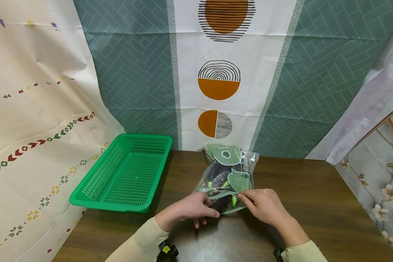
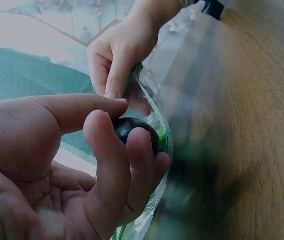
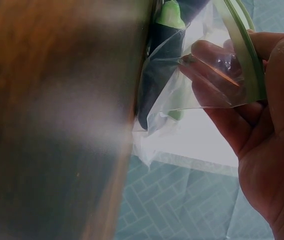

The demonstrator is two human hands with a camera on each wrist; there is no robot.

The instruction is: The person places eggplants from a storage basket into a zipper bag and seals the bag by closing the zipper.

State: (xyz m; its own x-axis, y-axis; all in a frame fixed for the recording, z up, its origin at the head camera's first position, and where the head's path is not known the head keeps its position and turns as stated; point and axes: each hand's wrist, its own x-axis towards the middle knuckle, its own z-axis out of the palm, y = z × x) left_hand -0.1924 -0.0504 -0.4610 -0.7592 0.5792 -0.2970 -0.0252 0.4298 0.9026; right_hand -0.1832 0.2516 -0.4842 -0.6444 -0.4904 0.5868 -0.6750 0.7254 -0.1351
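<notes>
A clear zip bag (image 1: 201,182) with green printed patches lies on the table and holds several dark eggplants (image 1: 217,171) with green caps. At its near, opened mouth, my left hand (image 1: 194,208) grips another eggplant (image 1: 221,205) by its dark end, which shows between thumb and fingers in the left wrist view (image 2: 126,126). That eggplant's green cap points into the bag. My right hand (image 1: 266,206) pinches the right side of the bag's green-edged rim (image 3: 254,75), its fingers partly seen through the plastic in the right wrist view.
A green plastic basket (image 1: 165,171) with slotted walls stands on the left of the brown table (image 1: 301,196). Behind the bag hangs a patterned cloth (image 1: 134,72). More cloth drapes at the left, and a flowered panel (image 1: 380,189) stands at the right.
</notes>
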